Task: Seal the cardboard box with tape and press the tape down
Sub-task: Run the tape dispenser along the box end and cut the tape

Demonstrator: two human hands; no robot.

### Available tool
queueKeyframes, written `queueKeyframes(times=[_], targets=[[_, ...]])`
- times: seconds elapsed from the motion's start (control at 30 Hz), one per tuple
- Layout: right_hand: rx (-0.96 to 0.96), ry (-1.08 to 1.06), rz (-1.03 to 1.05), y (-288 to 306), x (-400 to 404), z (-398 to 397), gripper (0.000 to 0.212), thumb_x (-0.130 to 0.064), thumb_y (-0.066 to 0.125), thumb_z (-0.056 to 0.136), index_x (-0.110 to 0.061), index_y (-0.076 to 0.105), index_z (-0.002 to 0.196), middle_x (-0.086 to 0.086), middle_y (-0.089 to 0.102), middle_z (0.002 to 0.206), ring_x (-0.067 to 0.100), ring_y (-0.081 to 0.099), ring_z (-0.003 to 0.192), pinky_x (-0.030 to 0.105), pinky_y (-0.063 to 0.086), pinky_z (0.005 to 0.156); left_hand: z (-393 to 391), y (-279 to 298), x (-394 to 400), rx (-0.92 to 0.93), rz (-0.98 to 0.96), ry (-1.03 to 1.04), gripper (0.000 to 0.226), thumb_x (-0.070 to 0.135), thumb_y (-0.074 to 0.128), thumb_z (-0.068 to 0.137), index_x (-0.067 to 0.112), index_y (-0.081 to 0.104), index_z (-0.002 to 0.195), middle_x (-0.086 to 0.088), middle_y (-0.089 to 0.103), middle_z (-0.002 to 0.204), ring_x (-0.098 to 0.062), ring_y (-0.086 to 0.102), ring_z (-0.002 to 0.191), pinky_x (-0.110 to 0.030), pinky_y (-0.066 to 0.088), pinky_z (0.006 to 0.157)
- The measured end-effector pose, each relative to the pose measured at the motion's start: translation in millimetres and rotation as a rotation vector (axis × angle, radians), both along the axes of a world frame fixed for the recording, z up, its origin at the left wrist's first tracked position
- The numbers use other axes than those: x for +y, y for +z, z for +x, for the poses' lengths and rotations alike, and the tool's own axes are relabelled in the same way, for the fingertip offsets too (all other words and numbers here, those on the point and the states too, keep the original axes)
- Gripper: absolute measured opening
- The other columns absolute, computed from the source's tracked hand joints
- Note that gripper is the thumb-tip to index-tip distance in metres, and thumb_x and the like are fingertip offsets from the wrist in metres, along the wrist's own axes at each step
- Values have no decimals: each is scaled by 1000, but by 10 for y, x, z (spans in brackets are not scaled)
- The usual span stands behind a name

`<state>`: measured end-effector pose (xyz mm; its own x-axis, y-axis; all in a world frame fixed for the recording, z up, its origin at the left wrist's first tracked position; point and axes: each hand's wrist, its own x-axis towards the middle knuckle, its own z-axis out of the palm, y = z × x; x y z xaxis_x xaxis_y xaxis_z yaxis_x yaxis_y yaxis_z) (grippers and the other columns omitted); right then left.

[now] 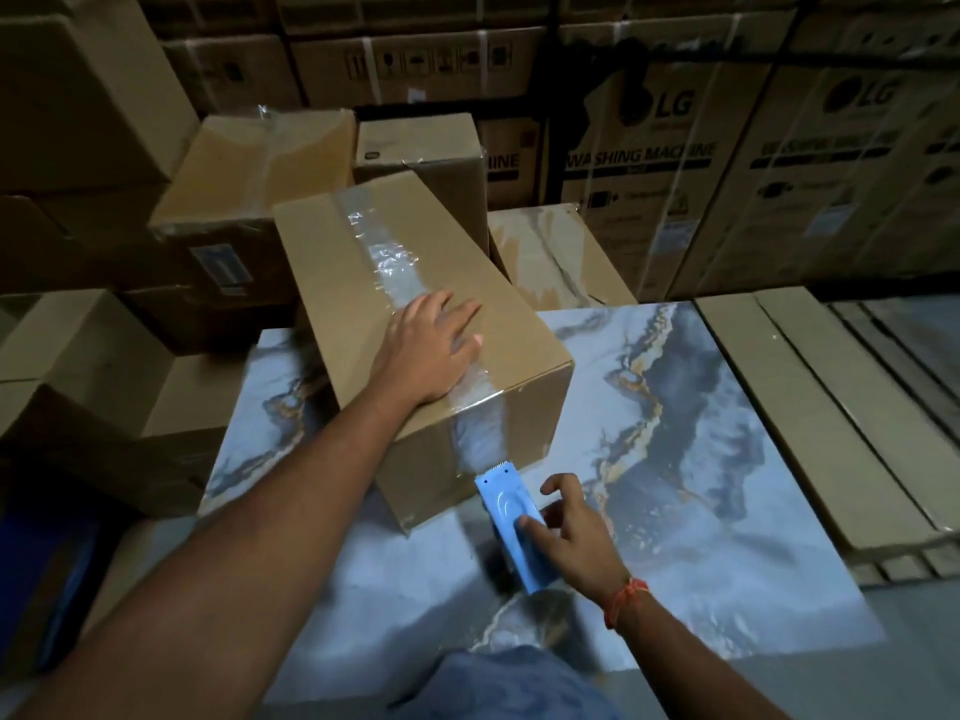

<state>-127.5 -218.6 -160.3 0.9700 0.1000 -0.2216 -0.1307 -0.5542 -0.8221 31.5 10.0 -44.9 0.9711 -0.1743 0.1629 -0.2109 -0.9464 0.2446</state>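
We see a plain brown cardboard box (415,324) lying at an angle on a marbled blue-grey slab (701,459), its long top face running away from us toward the stacked cartons behind. A strip of clear tape (387,257) runs down the middle of the top over the flap seam, glossy and wrinkled with small bubbles in its far half, then folds over the near edge and continues down the front face. Our left hand (431,350) lies flat and open on the top of the box, palm down over the tape near that front edge, fingers spread and pointing away. Our right hand (569,527) is closed around a blue tape dispenser (511,527), thumb on its upper face and fingers wrapped at the side; an orange thread band (623,600) sits on that wrist. The dispenser is held just below the lower front of the box, its toothed cutting edge (500,466) pointing up at the end of the tape strip, which looks blurred there. Behind stand larger cartons (649,163) printed with LG and washing machine lettering.
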Motion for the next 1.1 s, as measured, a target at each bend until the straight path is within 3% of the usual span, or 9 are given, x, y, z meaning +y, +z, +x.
queueKeyframes(times=[0.13,0.27,0.37,0.53,0.7,0.83,0.93,1.1], targets=[[32,41,38,-74,-2,-16,42,-42,67,87,-27,36,110,-4,62,65,1,55,50,17,42,52,14,-17,-10,-7,4,-2,58,54,40,98,36,42,153,-8,40,160,-30,33,148,-45,23,122],[104,9,235,-75,42,-92,40,-34,68,91,-28,37,115,19,69,83,3,60,59,20,50,58,9,-11,13,3,33,1,58,55,38,100,36,39,155,-8,38,162,-29,31,149,-46,23,122],[137,-35,392,-69,66,-130,38,-31,67,92,-31,42,121,35,64,94,16,61,70,30,50,65,1,1,20,24,51,-2,60,57,34,99,37,37,156,-7,35,164,-30,29,151,-47,22,123],[141,-62,474,-4,101,-142,30,-24,63,96,-34,50,121,21,72,99,17,66,74,29,54,65,-15,-6,16,31,39,-2,63,59,29,97,37,35,157,-5,33,165,-28,26,153,-49,21,124],[183,-80,550,45,79,-204,32,-17,61,97,-32,56,125,19,73,108,37,71,86,47,59,77,-9,-3,8,30,50,-6,59,55,33,102,37,32,158,-5,31,166,-28,25,153,-48,20,124],[262,-92,637,115,69,-238,32,-9,59,97,-21,56,127,18,74,104,24,72,77,31,58,64,-19,-4,-6,24,55,-4,58,54,34,103,37,32,158,-4,31,166,-28,25,153,-48,20,123],[313,-104,669,176,104,-202,32,-6,58,97,-18,57,127,12,74,98,21,70,73,28,57,60,-21,7,-13,20,57,2,57,53,35,103,37,32,158,-4,30,166,-27,25,153,-47,19,123],[397,-123,675,211,120,-84,31,-7,59,96,-21,60,123,15,70,107,22,68,74,29,56,59,-19,-3,-5,30,58,4,57,55,33,103,39,31,158,-3,29,167,-27,23,154,-48,19,123]])
